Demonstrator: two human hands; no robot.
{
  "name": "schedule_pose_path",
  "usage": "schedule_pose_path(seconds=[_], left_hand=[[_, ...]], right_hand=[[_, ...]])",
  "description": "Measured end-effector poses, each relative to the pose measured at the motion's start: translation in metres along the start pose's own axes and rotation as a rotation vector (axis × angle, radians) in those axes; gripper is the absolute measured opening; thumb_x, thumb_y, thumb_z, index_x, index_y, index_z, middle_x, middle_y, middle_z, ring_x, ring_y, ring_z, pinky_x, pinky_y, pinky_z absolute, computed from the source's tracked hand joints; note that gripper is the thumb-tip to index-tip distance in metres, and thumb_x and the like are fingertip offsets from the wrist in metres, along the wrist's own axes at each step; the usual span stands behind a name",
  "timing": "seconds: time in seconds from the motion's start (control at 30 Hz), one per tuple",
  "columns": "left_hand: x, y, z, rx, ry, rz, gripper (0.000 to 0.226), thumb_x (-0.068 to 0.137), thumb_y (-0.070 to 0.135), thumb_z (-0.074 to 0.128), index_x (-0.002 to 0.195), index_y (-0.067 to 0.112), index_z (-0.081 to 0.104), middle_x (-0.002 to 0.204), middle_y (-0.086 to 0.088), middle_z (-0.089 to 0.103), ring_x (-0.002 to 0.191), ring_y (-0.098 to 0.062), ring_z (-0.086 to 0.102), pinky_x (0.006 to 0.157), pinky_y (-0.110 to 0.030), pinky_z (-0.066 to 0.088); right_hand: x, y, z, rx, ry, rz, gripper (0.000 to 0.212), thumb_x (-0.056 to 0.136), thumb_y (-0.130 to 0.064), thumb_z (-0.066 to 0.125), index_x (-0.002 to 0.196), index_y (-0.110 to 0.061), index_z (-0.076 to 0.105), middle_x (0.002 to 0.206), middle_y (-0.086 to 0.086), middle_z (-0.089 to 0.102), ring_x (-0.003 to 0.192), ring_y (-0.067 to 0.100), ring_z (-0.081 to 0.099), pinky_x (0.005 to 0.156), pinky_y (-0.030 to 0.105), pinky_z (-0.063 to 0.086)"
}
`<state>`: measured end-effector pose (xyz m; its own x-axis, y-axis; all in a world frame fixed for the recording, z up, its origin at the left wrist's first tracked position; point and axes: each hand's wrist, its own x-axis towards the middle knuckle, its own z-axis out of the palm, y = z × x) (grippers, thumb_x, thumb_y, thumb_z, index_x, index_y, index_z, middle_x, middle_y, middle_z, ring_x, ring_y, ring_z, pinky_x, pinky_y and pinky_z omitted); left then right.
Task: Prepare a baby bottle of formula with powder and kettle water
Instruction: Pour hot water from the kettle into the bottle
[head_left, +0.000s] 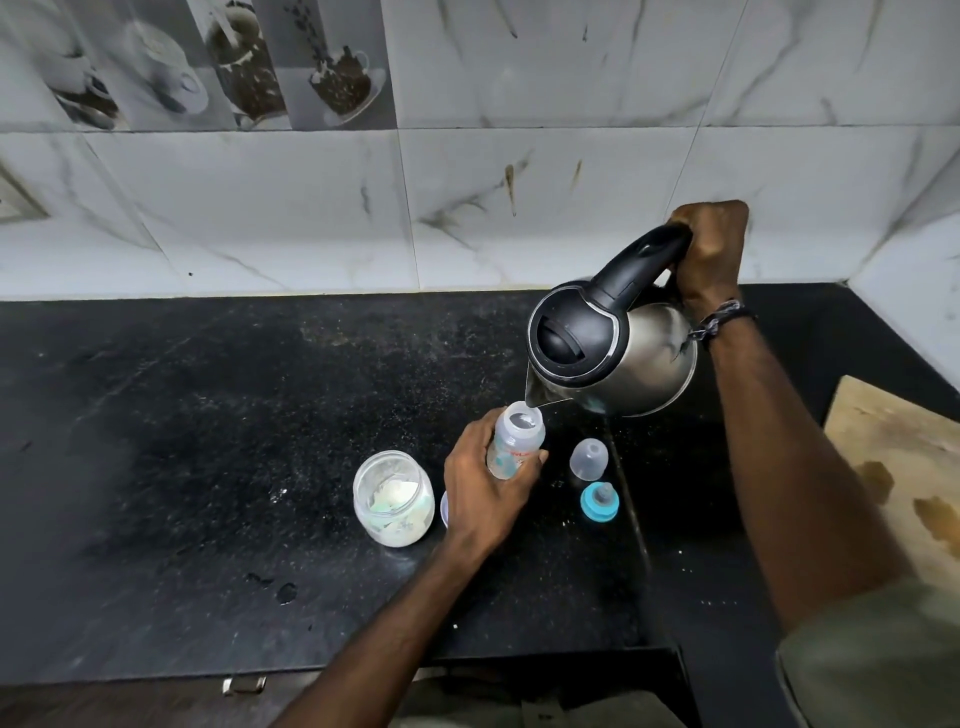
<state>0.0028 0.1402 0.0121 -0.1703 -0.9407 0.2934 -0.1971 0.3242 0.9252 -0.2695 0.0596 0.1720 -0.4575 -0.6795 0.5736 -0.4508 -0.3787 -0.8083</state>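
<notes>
Fingers of my left hand (485, 480) curl round the open baby bottle (515, 441), which stands upright on the black counter (208, 441). Just left of it sits the clear powder jar (393, 498), lid off, white powder inside. To the bottle's right lie the blue teat ring (600, 501) and, just behind that, the clear cap (588, 459). Farther back, my right hand (709, 244) grips the handle of the steel kettle (613, 345), tipped so its spout hangs right over the bottle's mouth. Marbled tiles (311, 208) rise behind.

Black speckled counter (208, 415) with powder jar (393, 499), clear cap (588, 459), teal nipple ring (600, 502).
</notes>
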Motion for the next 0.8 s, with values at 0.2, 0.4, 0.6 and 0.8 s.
schedule_pose_path(seconds=[0.2,0.4,0.6,0.8], left_hand=[[-0.001,0.001,-0.001,0.027,-0.012,-0.006,0.055,0.077,0.033,0.086,0.128,0.019,0.068,0.115,0.008,0.072,0.104,-0.009,0.068,0.089,-0.040,0.058],[-0.001,0.004,-0.001,0.046,-0.013,0.005,0.053,0.075,0.036,0.085,0.124,0.021,0.069,0.111,0.008,0.071,0.100,-0.007,0.068,0.087,-0.037,0.057],[0.000,0.009,-0.003,0.044,-0.029,0.030,0.047,0.076,0.034,0.085,0.119,0.028,0.069,0.107,0.013,0.069,0.098,-0.004,0.066,0.084,-0.032,0.057],[0.000,0.011,-0.005,0.054,-0.035,0.042,0.045,0.076,0.035,0.085,0.116,0.036,0.065,0.104,0.014,0.068,0.096,-0.005,0.066,0.083,-0.034,0.058]], right_hand=[[0.001,-0.013,-0.005,-0.051,-0.048,-0.054,0.033,0.070,-0.023,0.045,0.048,-0.009,0.025,0.054,0.011,0.012,0.056,0.017,0.011,0.052,0.028,0.009],[0.006,-0.022,-0.006,-0.137,-0.097,-0.101,0.036,0.069,-0.025,0.043,0.047,-0.002,0.025,0.058,0.017,0.013,0.058,0.023,0.011,0.051,0.038,0.008],[0.008,-0.029,-0.006,-0.140,-0.112,-0.124,0.035,0.070,-0.022,0.044,0.047,-0.003,0.025,0.056,0.016,0.013,0.058,0.025,0.011,0.051,0.038,0.009],[0.008,-0.042,-0.001,-0.164,-0.142,-0.156,0.036,0.069,-0.024,0.043,0.047,-0.002,0.026,0.053,0.020,0.014,0.057,0.026,0.013,0.050,0.041,0.010]])
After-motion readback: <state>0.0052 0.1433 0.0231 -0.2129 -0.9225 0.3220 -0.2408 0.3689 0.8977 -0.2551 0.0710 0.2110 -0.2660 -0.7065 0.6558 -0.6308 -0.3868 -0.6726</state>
